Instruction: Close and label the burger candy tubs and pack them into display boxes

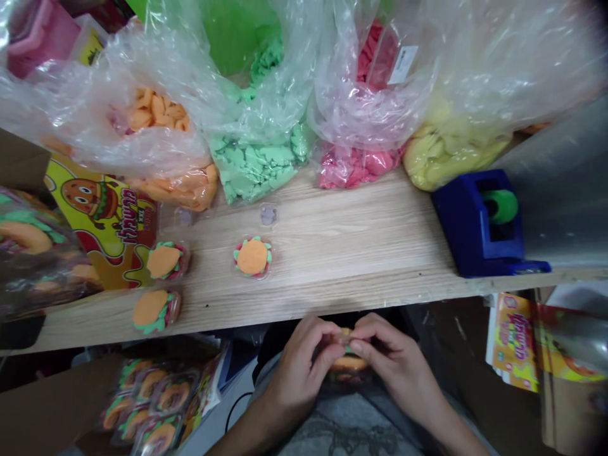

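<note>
- Both of your hands meet just below the near edge of the counter [361, 247], over your lap.
- Your left hand [304, 364] has its fingers curled in and pinched on the left side of a small burger piece [349, 363].
- Your right hand [389, 361] is closed on the same burger piece from the right, with its fingertips touching those of the left.
- You can see only an orange top and a strip of green on that burger piece between the fingers; the hands hide the rest.
- On the counter above the hands sits a finished burger [253, 257] in a clear cup, orange on top with green and red at the rim.
- Two more cupped burgers [164, 261] lie well to its left, one behind the other, next to a yellow printed pack [109, 215].
- One small clear cup [268, 215] rests just behind the finished burger.
- Four clear bags line the back of the counter: an orange bag [156, 114], a green bag [256, 164], a pink bag [356, 164] and a yellow bag [446, 152].
- At the right end stands a blue tape dispenser [475, 221], close beside the yellow bag.
- Below the counter at your left lie wrapped burger packs [156, 399].
</note>
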Tool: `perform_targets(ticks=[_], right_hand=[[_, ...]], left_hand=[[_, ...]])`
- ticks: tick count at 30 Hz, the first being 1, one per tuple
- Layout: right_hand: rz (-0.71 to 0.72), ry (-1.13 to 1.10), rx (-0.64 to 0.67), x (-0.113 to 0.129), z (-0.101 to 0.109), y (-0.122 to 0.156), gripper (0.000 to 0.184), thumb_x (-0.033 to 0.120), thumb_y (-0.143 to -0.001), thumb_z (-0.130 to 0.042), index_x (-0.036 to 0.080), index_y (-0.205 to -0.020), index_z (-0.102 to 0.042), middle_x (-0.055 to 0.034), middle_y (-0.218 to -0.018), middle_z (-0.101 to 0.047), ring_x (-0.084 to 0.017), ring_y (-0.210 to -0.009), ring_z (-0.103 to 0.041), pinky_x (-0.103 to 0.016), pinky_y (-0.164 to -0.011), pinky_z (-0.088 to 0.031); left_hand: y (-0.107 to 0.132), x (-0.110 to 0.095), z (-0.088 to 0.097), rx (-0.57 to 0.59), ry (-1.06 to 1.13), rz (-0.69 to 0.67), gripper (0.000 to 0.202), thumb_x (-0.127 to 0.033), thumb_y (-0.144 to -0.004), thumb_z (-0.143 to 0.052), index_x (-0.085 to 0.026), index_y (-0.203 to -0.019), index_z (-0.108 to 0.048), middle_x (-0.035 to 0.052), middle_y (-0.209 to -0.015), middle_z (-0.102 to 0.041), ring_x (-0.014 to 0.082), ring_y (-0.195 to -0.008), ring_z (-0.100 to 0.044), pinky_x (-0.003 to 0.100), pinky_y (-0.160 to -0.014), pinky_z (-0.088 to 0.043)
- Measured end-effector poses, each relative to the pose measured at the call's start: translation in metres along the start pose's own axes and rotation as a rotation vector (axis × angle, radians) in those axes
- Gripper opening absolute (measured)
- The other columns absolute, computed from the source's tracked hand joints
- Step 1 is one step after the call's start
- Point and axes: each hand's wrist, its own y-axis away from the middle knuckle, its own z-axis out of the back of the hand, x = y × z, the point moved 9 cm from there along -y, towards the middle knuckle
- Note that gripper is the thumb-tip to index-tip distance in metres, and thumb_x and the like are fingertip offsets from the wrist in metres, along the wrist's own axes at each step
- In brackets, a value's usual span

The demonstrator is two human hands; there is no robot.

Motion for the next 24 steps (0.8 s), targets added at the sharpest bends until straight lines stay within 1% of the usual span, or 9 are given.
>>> perform_targets(ticks=[2,4,7,11,14,17,19,21,24], right_hand=[[0.014,-0.063,-0.036,0.010,0.009,-0.001,0.007,0.024,-0.081,-0.060,0.021,-0.075,-0.063,0.0015,-0.073,-0.056,-0.011,-0.070,-0.053,-0.021,-0.064,-0.043],[0.036,-0.096,-0.042,0.023,0.014,-0.002,0.007,0.024,-0.081,-0.060,0.022,-0.075,-0.062,0.0018,-0.073,-0.055,-0.011,-0.069,-0.053,-0.020,-0.062,-0.043],[0.094,-0.070,-0.053,0.045,0.020,-0.005,0.006,0.024,-0.081,-0.060,0.022,-0.077,-0.062,0.0010,-0.074,-0.056,-0.011,-0.070,-0.053,-0.020,-0.062,-0.044],[0.179,0.016,-0.050,0.074,0.022,-0.013,0.007,0.025,-0.083,-0.058,0.025,-0.084,-0.065,-0.0009,-0.078,-0.057,-0.013,-0.073,-0.054,-0.022,-0.062,-0.045],[0.252,0.103,0.007,0.092,0.017,-0.013,0.011,0.027,-0.080,-0.062,0.028,-0.090,-0.067,-0.0021,-0.081,-0.057,-0.016,-0.078,-0.056,-0.025,-0.064,-0.048],[0.309,0.139,-0.019,0.099,0.020,-0.008,0.008,0.026,-0.080,-0.062,0.029,-0.085,-0.068,-0.0022,-0.077,-0.056,-0.016,-0.075,-0.055,-0.026,-0.062,-0.047],[0.341,0.065,-0.077,0.098,0.027,-0.003,0.009,0.026,-0.083,-0.059,0.030,-0.085,-0.067,-0.0025,-0.077,-0.056,-0.017,-0.075,-0.053,-0.027,-0.061,-0.046],[0.385,-0.020,-0.111,0.097,0.033,0.002,0.009,0.028,-0.084,-0.057,0.031,-0.087,-0.066,-0.0022,-0.078,-0.054,-0.017,-0.076,-0.051,-0.027,-0.062,-0.045],[0.433,-0.057,-0.101,0.096,0.034,0.006,0.008,0.029,-0.084,-0.058,0.031,-0.087,-0.066,-0.0016,-0.076,-0.051,-0.016,-0.076,-0.049,-0.027,-0.063,-0.044]], left_hand=[[0.000,-0.010,0.008,0.012,0.021,-0.008,0.009,-0.019,-0.087,-0.047,-0.021,-0.093,-0.054,0.0018,-0.087,-0.055,0.0145,-0.081,-0.052,0.024,-0.073,-0.040],[0.000,-0.021,0.015,0.041,0.045,0.005,0.010,-0.018,-0.089,-0.045,-0.023,-0.093,-0.053,0.0003,-0.086,-0.055,0.0129,-0.079,-0.052,0.022,-0.070,-0.040],[-0.001,-0.036,0.024,0.042,0.083,0.038,0.010,-0.019,-0.089,-0.046,-0.025,-0.092,-0.054,-0.0024,-0.082,-0.055,0.0109,-0.073,-0.051,0.019,-0.065,-0.039],[-0.007,-0.051,0.032,-0.049,0.155,0.006,0.008,-0.019,-0.088,-0.048,-0.024,-0.087,-0.055,-0.0029,-0.078,-0.055,0.0106,-0.069,-0.051,0.019,-0.061,-0.039],[-0.010,-0.065,0.038,-0.117,0.106,-0.112,0.012,-0.015,-0.087,-0.050,-0.024,-0.089,-0.058,-0.0013,-0.080,-0.056,0.0116,-0.072,-0.052,0.020,-0.064,-0.040],[-0.009,-0.077,0.047,-0.160,0.057,-0.231,0.020,-0.016,-0.085,-0.055,-0.028,-0.100,-0.059,0.0001,-0.088,-0.056,0.0138,-0.081,-0.052,0.022,-0.071,-0.041],[-0.006,-0.078,0.053,-0.168,0.077,-0.247,0.028,-0.022,-0.081,-0.061,-0.031,-0.108,-0.056,0.0008,-0.095,-0.053,0.0156,-0.088,-0.050,0.024,-0.077,-0.042],[-0.003,-0.081,0.056,-0.136,0.102,-0.255,0.033,-0.025,-0.080,-0.063,-0.033,-0.110,-0.054,0.0011,-0.098,-0.052,0.0165,-0.092,-0.050,0.025,-0.080,-0.043],[0.003,-0.094,0.056,-0.088,0.079,-0.307,0.032,-0.015,-0.083,-0.059,-0.034,-0.108,-0.055,0.0003,-0.094,-0.055,0.0152,-0.088,-0.053,0.025,-0.077,-0.044]])
